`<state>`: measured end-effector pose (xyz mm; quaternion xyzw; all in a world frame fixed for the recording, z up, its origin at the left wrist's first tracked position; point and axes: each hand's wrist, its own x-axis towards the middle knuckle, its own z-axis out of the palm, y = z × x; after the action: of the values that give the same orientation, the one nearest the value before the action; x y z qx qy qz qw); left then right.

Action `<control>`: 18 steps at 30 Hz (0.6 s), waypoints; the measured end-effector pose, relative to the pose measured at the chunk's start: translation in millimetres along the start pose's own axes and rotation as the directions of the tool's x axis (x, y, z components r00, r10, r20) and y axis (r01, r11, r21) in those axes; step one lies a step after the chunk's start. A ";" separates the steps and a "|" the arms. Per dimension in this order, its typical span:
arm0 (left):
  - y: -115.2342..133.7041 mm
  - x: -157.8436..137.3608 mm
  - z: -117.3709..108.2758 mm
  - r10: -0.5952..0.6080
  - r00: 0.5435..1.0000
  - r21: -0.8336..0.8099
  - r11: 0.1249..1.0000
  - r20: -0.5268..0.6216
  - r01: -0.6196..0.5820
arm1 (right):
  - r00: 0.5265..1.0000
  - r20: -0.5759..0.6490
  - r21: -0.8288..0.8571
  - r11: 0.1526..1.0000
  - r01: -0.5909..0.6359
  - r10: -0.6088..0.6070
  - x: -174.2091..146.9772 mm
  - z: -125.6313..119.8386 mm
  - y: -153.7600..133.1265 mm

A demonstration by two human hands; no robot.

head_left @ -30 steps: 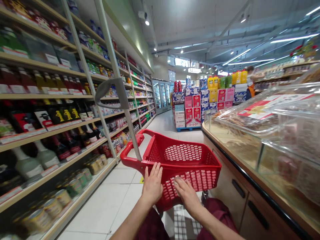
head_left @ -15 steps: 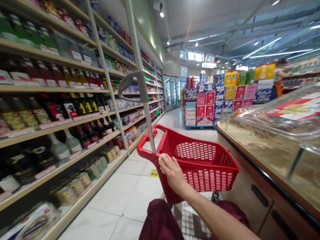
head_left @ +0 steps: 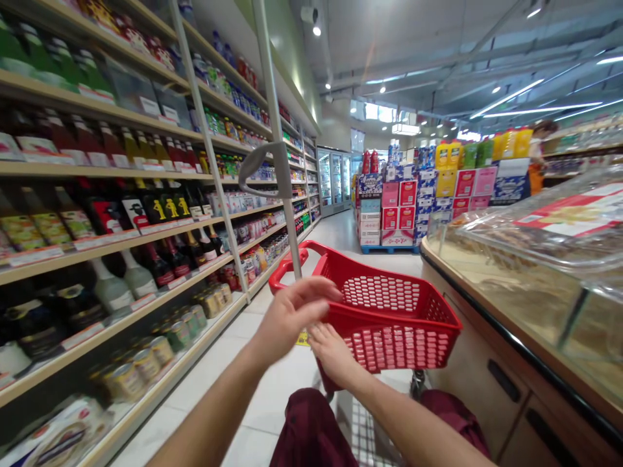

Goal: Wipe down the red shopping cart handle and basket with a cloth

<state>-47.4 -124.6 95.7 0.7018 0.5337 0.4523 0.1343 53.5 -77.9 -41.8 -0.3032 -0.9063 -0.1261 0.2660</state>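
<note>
A red plastic shopping cart (head_left: 389, 331) with a perforated basket stands right in front of me. My right hand (head_left: 333, 353) lies against its near left corner, fingers pressed down. The white cloth under those fingers half a second ago is now hidden, partly behind my left hand. My left hand (head_left: 294, 318) is raised just in front of that corner, beside my right fingertips. Its thumb and fingers are apart, slightly blurred, with nothing seen between them. A grey pole with a loop-shaped handle (head_left: 265, 172) rises from the cart's left end.
Shelves of bottles and cans (head_left: 111, 240) run along the left. To the right is a wood-fronted counter (head_left: 477, 337) with clear-covered food. Stacked drink cartons (head_left: 399, 201) on a blue pallet stand ahead. A person in orange (head_left: 537, 172) is beyond them. My knees are below the cart.
My left hand has come into view from the lower left and reached the cart's corner. My right hand has shifted slightly down, and the white cloth is no longer visible.
</note>
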 end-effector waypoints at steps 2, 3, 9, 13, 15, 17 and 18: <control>-17.5 17.2 -27.9 -0.033 0.992 0.189 0.980 -0.121 0.056 | 1.000 -0.013 0.021 1.000 -0.020 0.020 -5.9 -0.3 3.2; -28.2 24.9 -34.1 -0.065 0.982 0.350 0.929 -0.178 0.125 | 0.997 -0.054 0.031 0.998 -0.057 0.058 -5.0 -2.3 5.7; -74.7 34.1 -2.2 -0.148 0.973 0.809 0.585 0.175 -0.057 | 0.942 -0.218 0.041 0.967 -0.252 0.255 9.1 -11.1 30.1; -72.5 27.9 6.8 -0.156 0.969 0.855 0.511 0.193 -0.088 | 0.974 -0.112 0.028 0.980 -0.195 0.197 -11.9 -1.7 34.4; -69.2 28.3 4.3 -0.157 0.968 0.861 0.499 0.197 -0.095 | 0.960 -0.162 0.010 0.973 -0.230 0.229 -18.2 -3.6 36.8; -68.0 29.8 1.4 -0.150 0.969 0.864 0.495 0.195 -0.097 | 0.939 -0.215 -0.023 0.960 -0.279 0.268 -22.6 -6.9 42.9; -68.4 30.2 0.3 -0.143 0.970 0.864 0.494 0.195 -0.101 | 0.938 -0.214 -0.041 0.957 -0.287 0.272 -26.1 -7.4 47.1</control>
<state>-89.4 -71.3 64.4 0.7162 0.6766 0.0319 -0.1679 103.1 -56.4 -47.1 -0.4235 -0.8165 -0.1501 0.3625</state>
